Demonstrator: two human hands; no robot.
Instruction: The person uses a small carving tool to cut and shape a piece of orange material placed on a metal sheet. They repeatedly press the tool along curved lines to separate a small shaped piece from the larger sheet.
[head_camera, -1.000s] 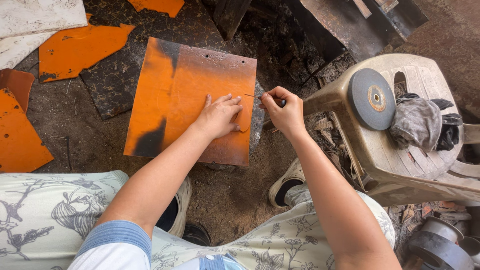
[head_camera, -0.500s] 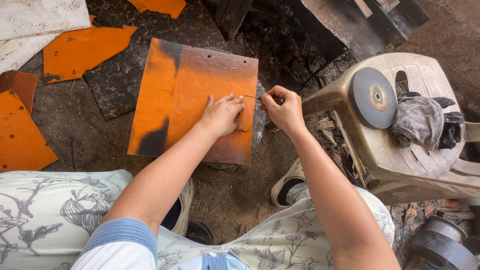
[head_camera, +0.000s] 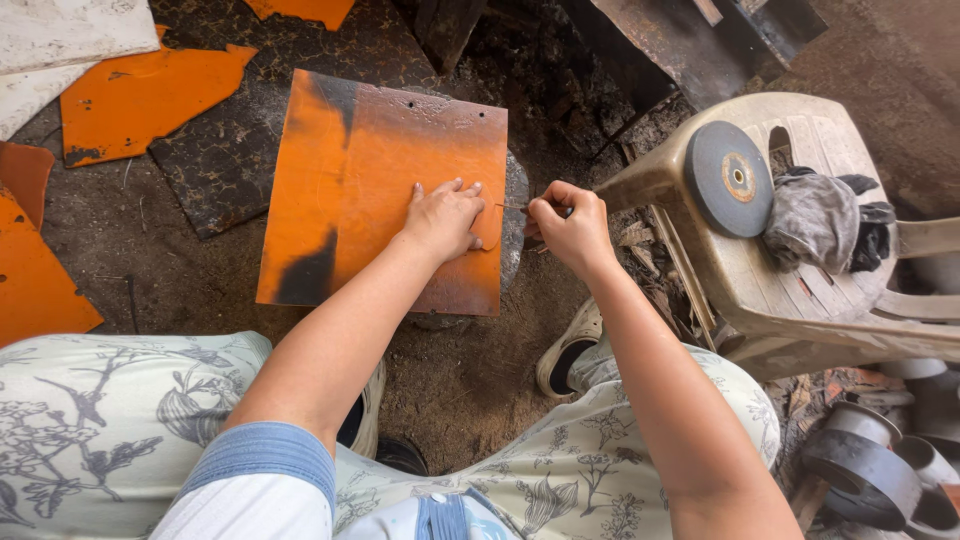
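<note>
I am pressing my left hand (head_camera: 447, 217) spread flat on the orange sheet (head_camera: 385, 180), right hand (head_camera: 570, 222) pinching a thin scriber (head_camera: 512, 207) beside it; marking looks barely begun.

I see a dirt floor (head_camera: 470, 390), dark & gritty, carrying everything. On it: big orange sheet (head_camera: 385, 190) w/ black scorch marks, propped on a grey stone (head_camera: 514, 215). Orange offcuts (head_camera: 140, 100) upper left, a dark flat slab (head_camera: 220, 170) between them & the sheet. Tan plastic chair (head_camera: 800, 290) tipped over at right. Round dark rings (head_camera: 865, 470) lower right.
</note>
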